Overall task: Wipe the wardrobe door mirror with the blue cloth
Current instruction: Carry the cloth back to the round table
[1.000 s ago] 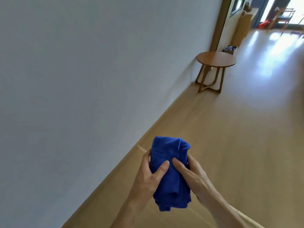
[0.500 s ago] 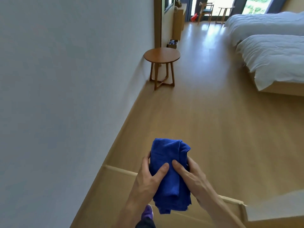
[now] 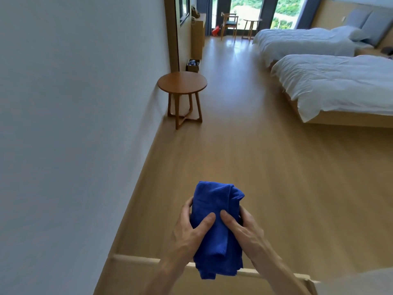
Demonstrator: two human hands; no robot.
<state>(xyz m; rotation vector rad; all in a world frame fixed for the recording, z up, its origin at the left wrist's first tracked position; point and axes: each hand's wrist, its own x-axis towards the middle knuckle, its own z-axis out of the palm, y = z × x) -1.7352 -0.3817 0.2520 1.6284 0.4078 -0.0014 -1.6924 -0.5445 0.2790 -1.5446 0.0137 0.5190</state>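
Wall point(image 3: 63, 124): plain white, filling everything left of the grip, from the bottom edge up past it.
Wooden rail point(image 3: 136, 259): a pale bar running across just below the grip, passing behind the wrists and the hanging end of the cloth.
Round table point(image 3: 182, 83): brown wooden top on crossed legs, well beyond the grip and a little left of it, close against the wall.
Small box point(image 3: 193, 65): on the floor just behind the table, farther from the grip; what is in it is too small to tell.
Left hand point(image 3: 185, 235): grips the cloth, thumb laid across its front, fingers curled round its left edge.
Blue cloth point(image 3: 214, 201): bunched and folded, held upright between the two hands above the floor; its top stands above the grip and its lower end hangs below it.
Right hand point(image 3: 248, 233): grips the cloth too, thumb pressed on the front beside the left thumb, fingers wrapped behind the right edge.
Floor point(image 3: 276, 167): light wood, stretching away beyond the grip.
Chair point(image 3: 229, 23): wooden, far beyond the grip by the windows.
Beds point(image 3: 340, 86): two with white covers, well off to the right of the grip and beyond it.
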